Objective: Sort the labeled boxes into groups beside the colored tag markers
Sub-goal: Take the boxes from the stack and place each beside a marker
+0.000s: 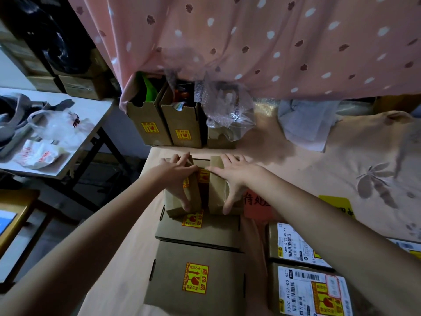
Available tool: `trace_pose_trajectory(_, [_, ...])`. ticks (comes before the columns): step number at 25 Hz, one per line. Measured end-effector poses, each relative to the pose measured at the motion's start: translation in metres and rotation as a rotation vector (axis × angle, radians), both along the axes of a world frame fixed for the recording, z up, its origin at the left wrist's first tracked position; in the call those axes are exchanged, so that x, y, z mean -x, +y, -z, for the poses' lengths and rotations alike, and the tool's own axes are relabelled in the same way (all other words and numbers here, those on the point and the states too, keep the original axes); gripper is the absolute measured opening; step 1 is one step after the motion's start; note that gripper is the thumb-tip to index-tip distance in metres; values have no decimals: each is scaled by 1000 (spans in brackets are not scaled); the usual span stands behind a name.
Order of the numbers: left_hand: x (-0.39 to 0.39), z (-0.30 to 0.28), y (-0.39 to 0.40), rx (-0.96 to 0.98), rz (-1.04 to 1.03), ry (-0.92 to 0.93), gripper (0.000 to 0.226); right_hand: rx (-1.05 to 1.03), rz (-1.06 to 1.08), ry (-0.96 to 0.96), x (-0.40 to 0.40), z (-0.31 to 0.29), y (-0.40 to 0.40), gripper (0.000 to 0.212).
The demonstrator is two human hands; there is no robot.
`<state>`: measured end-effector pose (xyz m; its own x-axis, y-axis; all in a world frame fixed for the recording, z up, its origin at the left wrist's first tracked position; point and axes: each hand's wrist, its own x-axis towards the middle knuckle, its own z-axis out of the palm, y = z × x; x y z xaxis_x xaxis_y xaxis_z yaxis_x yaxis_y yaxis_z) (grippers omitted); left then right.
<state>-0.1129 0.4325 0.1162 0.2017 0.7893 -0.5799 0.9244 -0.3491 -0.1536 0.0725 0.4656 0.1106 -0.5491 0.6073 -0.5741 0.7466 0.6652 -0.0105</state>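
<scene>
Boxes sit under both hands at the far end of a cardboard row on the peach bed sheet (319, 169). Left hand (176, 176) lies spread over the left small box (180, 201), fingers splayed across its top, thumb reaching down its near face. Right hand (232, 176) covers the right small box (218, 192) likewise, thumb curled down its front. Both forearms stretch forward, palms down. These two boxes stand side by side, long axes running away from the person, just beyond a flat box (205, 229) and a bigger box (196, 277) bearing yellow stickers. Red tag (256, 201) lies just right; yellow tag (335, 205) farther right.
</scene>
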Motion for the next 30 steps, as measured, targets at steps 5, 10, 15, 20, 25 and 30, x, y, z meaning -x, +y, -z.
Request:
trace_pose_trajectory(5, [18, 1, -17, -19, -251, -323, 104, 24, 95, 187, -19, -3, -18, 118])
trace_pose_trajectory(10, [38, -15, -64, -157, -484, -1132, 94, 131, 333, 681, -53, -15, -55, 106])
trace_pose_trajectory(15, [23, -20, -110, -56, -466, -1786, 101, 258, 412, 1035, -88, -40, -101, 108])
trace_pose_trajectory(20, [-22, -8, -131, 44, -540, -1969, 87, 348, 379, 1268, -104, -66, -135, 110])
trace_pose_trajectory(25, [-59, -21, -153, 91, -644, -1995, 94, 236, 433, 1171, -125, -81, -163, 112])
trace_pose_trajectory(30, [-71, -40, -170, 124, -530, -1850, 78, 86, 487, 961, -156, -99, -197, 114])
